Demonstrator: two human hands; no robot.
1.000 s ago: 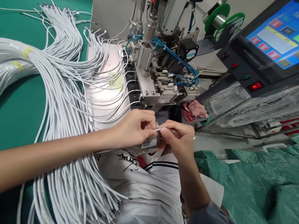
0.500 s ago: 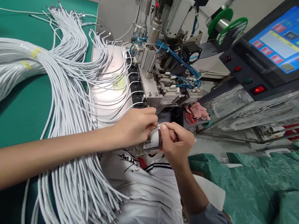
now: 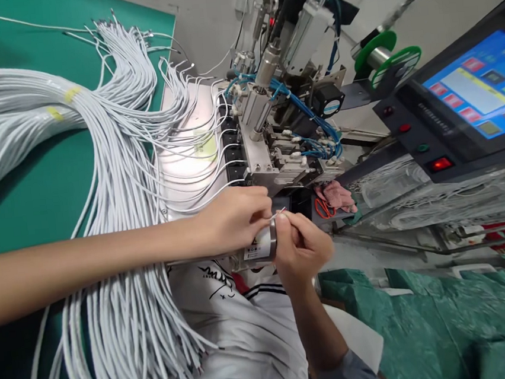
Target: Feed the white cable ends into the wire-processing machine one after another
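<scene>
My left hand (image 3: 244, 217) is closed in a pinch on a thin white cable (image 3: 275, 216) at the front of the machine. Beside it, the thumb and fingers of my right hand (image 3: 301, 241) pinch the same cable close to its tip, where fine wire ends stick out. Just below the fingers is a part with a white printed label (image 3: 260, 245). Under my left forearm lies a large bundle of white cables (image 3: 114, 197), held by yellow ties. Several single cables run from it into the row of black slots (image 3: 234, 155) on the machine.
The machine (image 3: 258, 129) with blue air tubes stands ahead. To its right are a lit touch screen (image 3: 484, 87) and a green wire spool (image 3: 385, 57). Red-handled scissors (image 3: 324, 207) lie by a pink cloth (image 3: 340, 196). Green sheeting (image 3: 425, 310) covers things at lower right.
The camera view has shifted slightly. My fingers have moved a little apart along the cable, and its tip now shows above my right thumb.
</scene>
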